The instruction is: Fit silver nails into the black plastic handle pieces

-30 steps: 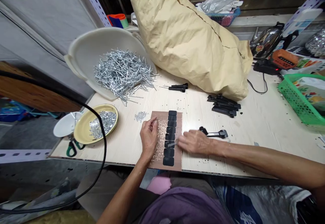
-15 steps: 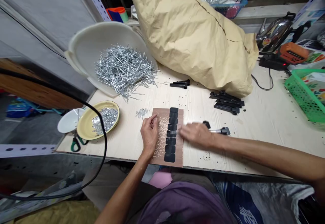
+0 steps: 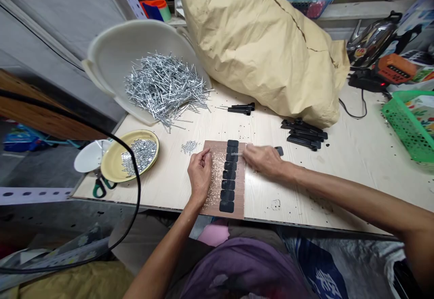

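A brown board lies at the table's near edge with a row of several black pads down its middle and tiny silver bits scattered on its left half. My left hand rests on that left half, fingers curled with thumb and forefinger pinched together; what they hold is too small to see. My right hand is closed on a thin metal pin whose tip lies over the upper pads. A black plastic piece pokes out behind that hand.
A tipped white basin spills long metal pins. A yellow plate holds small silver parts; a white dish and green-handled scissors sit beside it. Black clips lie near a big tan sack. A green basket stands at the right.
My right hand has moved up the board from the lower pads to the upper ones, carrying the pin. The left hand stays put. The view has shifted slightly.
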`<action>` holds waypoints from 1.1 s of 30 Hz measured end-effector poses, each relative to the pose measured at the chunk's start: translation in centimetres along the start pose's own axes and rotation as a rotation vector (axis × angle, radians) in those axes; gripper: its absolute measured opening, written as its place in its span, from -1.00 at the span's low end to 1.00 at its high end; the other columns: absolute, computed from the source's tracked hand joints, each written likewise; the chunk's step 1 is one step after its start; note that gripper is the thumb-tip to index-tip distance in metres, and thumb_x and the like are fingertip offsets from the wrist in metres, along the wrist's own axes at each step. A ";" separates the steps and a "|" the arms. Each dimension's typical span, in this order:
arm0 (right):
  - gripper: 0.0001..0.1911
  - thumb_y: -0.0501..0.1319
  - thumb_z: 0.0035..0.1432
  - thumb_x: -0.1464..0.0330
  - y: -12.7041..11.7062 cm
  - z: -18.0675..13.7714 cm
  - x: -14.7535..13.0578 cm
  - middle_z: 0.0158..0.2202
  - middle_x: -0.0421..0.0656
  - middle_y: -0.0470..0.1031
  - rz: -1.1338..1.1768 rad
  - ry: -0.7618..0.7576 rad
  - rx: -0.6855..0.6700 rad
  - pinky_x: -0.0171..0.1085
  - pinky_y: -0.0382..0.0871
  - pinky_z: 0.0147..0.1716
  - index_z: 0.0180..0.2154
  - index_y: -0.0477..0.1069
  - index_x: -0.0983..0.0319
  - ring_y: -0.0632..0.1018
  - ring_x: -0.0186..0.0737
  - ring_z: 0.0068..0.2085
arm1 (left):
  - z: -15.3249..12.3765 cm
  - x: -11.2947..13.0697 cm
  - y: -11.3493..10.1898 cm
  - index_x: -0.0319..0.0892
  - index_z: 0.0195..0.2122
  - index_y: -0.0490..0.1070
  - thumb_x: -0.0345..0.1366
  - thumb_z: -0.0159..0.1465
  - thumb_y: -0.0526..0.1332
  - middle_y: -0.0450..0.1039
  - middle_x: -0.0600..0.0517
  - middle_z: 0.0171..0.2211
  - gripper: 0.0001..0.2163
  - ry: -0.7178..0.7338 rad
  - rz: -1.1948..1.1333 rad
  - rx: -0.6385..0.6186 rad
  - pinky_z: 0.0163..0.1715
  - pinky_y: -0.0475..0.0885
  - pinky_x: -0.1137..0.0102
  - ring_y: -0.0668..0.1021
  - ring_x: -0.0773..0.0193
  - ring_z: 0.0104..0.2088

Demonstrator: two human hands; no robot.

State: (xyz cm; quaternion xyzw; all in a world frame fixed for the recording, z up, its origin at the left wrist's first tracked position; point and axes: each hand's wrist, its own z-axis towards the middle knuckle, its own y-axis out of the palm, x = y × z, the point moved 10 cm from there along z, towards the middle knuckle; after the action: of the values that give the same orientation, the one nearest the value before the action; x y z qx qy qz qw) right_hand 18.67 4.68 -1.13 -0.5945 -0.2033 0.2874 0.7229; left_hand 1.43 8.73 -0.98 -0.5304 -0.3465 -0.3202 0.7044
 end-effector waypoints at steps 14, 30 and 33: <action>-0.68 -0.05 0.32 0.33 -2.4 -3.4 7.0 -0.41 -0.18 0.37 -0.097 0.253 0.061 -0.32 -0.04 -0.56 -0.36 0.41 0.27 0.27 -0.40 -0.49 | 0.0 -0.1 -0.1 -0.17 -0.08 0.46 -0.19 0.28 0.11 0.39 0.00 -0.30 -0.72 0.005 -0.020 -0.023 -0.27 0.37 0.36 0.44 0.30 -0.35; -0.76 0.05 0.27 0.31 0.5 13.9 14.8 -0.26 -0.06 0.47 -0.130 0.328 0.076 -0.25 0.07 -0.33 -0.22 0.46 0.24 0.33 -0.16 -0.23 | -0.3 -0.4 -0.5 -0.14 -0.08 0.45 -0.21 0.29 0.09 0.39 0.00 -0.32 -0.75 -0.017 -0.030 -0.037 -0.37 0.40 0.39 0.46 0.30 -0.39; -0.75 0.08 0.25 0.26 2.5 15.0 14.9 -0.23 -0.05 0.45 -0.142 0.339 0.072 -0.23 0.05 -0.31 -0.13 0.44 0.19 0.31 -0.11 -0.20 | -0.8 -0.5 -2.3 -0.11 -0.05 0.42 -0.24 0.30 0.07 0.40 -0.02 -0.25 -0.75 -0.002 -0.007 -0.024 -0.35 0.41 0.41 0.48 0.30 -0.33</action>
State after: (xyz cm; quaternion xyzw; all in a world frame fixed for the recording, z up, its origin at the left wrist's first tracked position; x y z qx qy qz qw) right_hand 19.88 25.94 -1.11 -0.5921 -0.1096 0.1386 0.7863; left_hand -0.56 7.47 -0.33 -0.5378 -0.3453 -0.3263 0.6965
